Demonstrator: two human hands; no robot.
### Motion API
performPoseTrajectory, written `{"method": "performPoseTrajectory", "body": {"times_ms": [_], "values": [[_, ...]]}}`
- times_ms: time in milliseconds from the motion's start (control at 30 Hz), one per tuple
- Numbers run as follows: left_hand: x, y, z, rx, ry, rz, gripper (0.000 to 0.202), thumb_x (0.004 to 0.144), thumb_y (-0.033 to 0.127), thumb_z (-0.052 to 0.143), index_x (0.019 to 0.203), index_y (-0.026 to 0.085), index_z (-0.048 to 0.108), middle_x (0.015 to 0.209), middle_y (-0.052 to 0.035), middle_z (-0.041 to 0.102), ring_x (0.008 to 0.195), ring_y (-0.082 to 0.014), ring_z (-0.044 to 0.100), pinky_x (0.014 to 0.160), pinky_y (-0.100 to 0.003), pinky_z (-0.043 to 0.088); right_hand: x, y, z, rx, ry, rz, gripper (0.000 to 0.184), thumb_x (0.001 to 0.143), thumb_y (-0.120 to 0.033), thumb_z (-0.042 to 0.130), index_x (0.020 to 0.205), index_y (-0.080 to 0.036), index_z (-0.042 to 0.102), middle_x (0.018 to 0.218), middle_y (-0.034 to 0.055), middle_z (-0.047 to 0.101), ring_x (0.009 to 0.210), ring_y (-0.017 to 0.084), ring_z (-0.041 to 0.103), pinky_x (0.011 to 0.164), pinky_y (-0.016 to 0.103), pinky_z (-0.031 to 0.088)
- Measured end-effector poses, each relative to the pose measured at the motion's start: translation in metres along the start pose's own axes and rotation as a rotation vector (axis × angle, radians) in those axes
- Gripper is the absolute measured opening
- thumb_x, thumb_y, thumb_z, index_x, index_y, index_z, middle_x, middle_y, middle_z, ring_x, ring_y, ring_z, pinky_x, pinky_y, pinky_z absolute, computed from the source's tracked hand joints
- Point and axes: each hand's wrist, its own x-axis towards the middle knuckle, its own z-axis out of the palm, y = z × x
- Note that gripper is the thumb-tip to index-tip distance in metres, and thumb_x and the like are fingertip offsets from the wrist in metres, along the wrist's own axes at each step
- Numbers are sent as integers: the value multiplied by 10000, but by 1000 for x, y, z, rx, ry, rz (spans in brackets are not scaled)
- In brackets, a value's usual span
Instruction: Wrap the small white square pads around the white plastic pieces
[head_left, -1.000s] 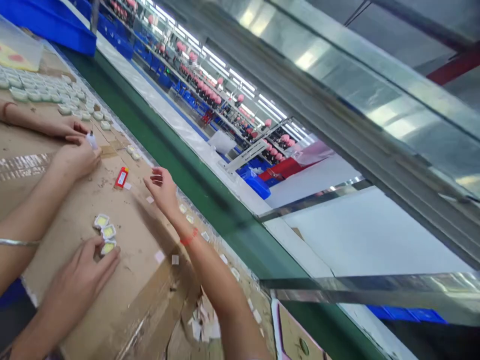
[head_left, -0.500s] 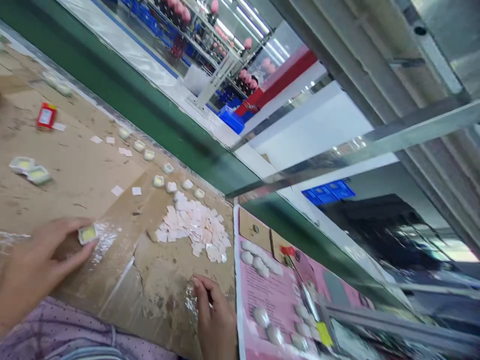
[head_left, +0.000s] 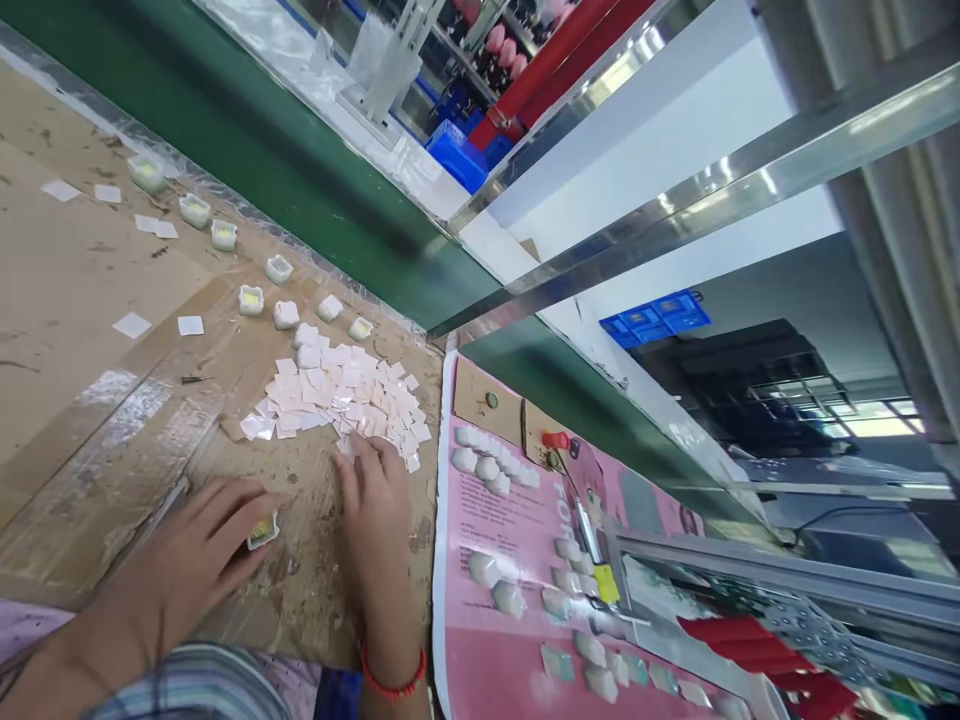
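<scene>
My left hand [head_left: 217, 540] is closed round a small white block-shaped piece [head_left: 262, 530] with a yellow patch in its middle, gripped between thumb and fingers just above the cardboard surface. At the near edge of a pile of pale pink paper squares [head_left: 352, 390] is my right hand [head_left: 375, 495], its fingertips touching the squares and its fingers slightly apart. Whether a square is between them I cannot make out. Behind the pile stand several similar small white pieces [head_left: 251, 299], some with yellow showing and some topped by a pale square.
Loose paper squares [head_left: 190, 325] lie on the cardboard to the left. A green ledge [head_left: 300, 190] runs along the back. To the right, a pink printed sheet [head_left: 487, 520] bears white rounded lumps [head_left: 508, 598] and a tool with a yellow tag [head_left: 606, 583]. A metal bar [head_left: 675, 210] crosses overhead.
My left hand has carried the white piece right, nearer my right hand. My right hand has moved forward to the paper pile and its fingers have opened. The view has shifted right.
</scene>
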Motion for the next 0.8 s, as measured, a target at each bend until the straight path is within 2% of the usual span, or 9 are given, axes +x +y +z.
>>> {"method": "performPoseTrajectory", "body": {"times_ms": [67, 133, 233, 300, 400, 533, 633, 700, 800], "values": [[-2, 1, -3, 10, -35, -36, 353, 1161, 348, 379, 1362, 202, 630, 1219, -49, 736, 1093, -193, 698, 970, -281, 578, -2, -2, 2, 0, -33, -14, 251, 1094, -395, 514, 1164, -277, 725, 1147, 77, 729, 1039, 250, 682, 903, 404, 570], [-5, 3, -5, 8, -81, -39, 405, 1162, 376, 377, 1488, 207, 548, 1291, -47, 728, 1177, -183, 675, 1049, -252, 557, -5, -2, 2, 7, -34, -18, 255, 1102, -390, 494, 1045, -274, 714, 1077, 62, 717, 992, 241, 674, 880, 398, 566], [-7, 4, -5, -19, -133, -31, 413, 1173, 319, 335, 1555, 249, 474, 1307, -6, 734, 1248, -135, 647, 1124, -190, 504, -7, -1, 2, 23, -2, -12, 333, 1117, -442, 431, 983, -258, 675, 1099, 85, 696, 1057, 257, 662, 913, 422, 561], [-8, 4, -6, -37, -147, -52, 407, 1181, 307, 319, 1557, 266, 470, 1279, 12, 738, 1230, -111, 662, 1111, -169, 503, -6, -1, 2, 28, -3, -6, 355, 1121, -448, 401, 966, -256, 656, 1044, 79, 696, 1010, 257, 661, 869, 415, 556], [-9, 3, -6, -53, -142, -88, 384, 1176, 437, 381, 1475, 261, 544, 1235, -1, 745, 1164, -139, 705, 1047, -216, 559, -6, -2, -1, 21, -11, 17, 334, 1107, -430, 401, 980, -252, 654, 942, 63, 697, 891, 256, 656, 791, 405, 538], [-12, 5, -4, -50, -114, -101, 421, 1131, 560, 454, 1365, 244, 604, 1198, -19, 755, 1112, -187, 721, 1035, -268, 569, -12, -3, -9, 24, 8, 86, 287, 1041, -410, 497, 1132, -209, 680, 943, 88, 730, 867, 270, 684, 774, 415, 552], [-17, 9, -3, -39, -98, -123, 462, 1130, 558, 448, 1439, 238, 571, 1211, -36, 740, 1154, -216, 690, 1088, -303, 541, -17, -1, -16, 69, -22, 114, 285, 1032, -398, 502, 1055, -221, 724, 911, 79, 760, 840, 254, 709, 769, 400, 574], [-21, 9, -3, -69, -121, -139, 513, 1140, 549, 419, 1548, 248, 499, 1286, -51, 719, 1230, -242, 654, 1111, -340, 537, -20, -1, -21, 104, -42, 124, 317, 1043, -402, 487, 971, -238, 749, 945, 82, 790, 895, 254, 735, 832, 407, 597], [-26, 6, -7, -141, -172, -151, 494, 1158, 477, 407, 1621, 306, 424, 1356, -25, 706, 1323, -236, 622, 1122, -345, 554, -29, -6, -28, 137, -8, 164, 357, 1054, -443, 485, 1069, -235, 774, 1057, 104, 821, 988, 269, 770, 917, 441, 628]]}}
